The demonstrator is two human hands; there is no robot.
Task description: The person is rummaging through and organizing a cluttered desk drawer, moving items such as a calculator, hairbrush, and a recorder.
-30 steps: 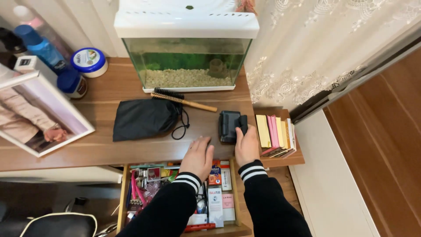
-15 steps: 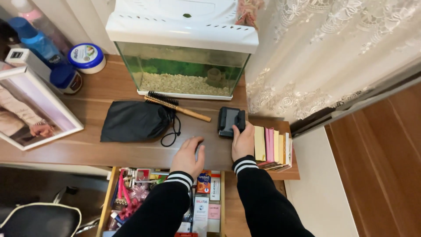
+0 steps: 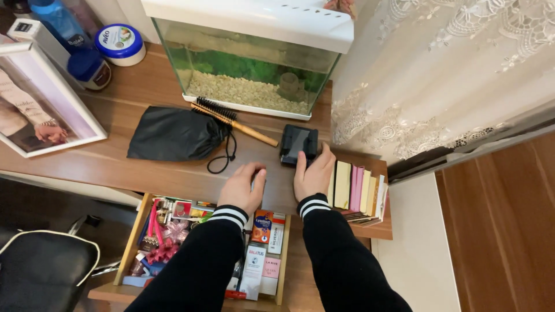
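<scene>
— Where, then, is the black case (image 3: 298,144)?
— On the wooden desk (image 3: 115,167), just beside the row of coloured booklets (image 3: 355,188). Right hand (image 3: 313,176) curls loosely against its near edge; left hand (image 3: 243,188) lies flat, spread.
— Handling?
— Apparently rigid, light, smooth; best grasped across both short sides.

Surface (image 3: 173,173): wood-look laminate w/ grain, smooth, slight sheen. Black case (image 3: 299,144): glossy plastic top. Pouch (image 3: 173,134): matt black cloth, creased. Brush (image 3: 234,123): wood handle, dark bristles. Tank (image 3: 248,69): clear glass, white plastic lid, rough gravel. Sleeves (image 3: 225,254): black knit cloth, white-striped cuffs.
</scene>
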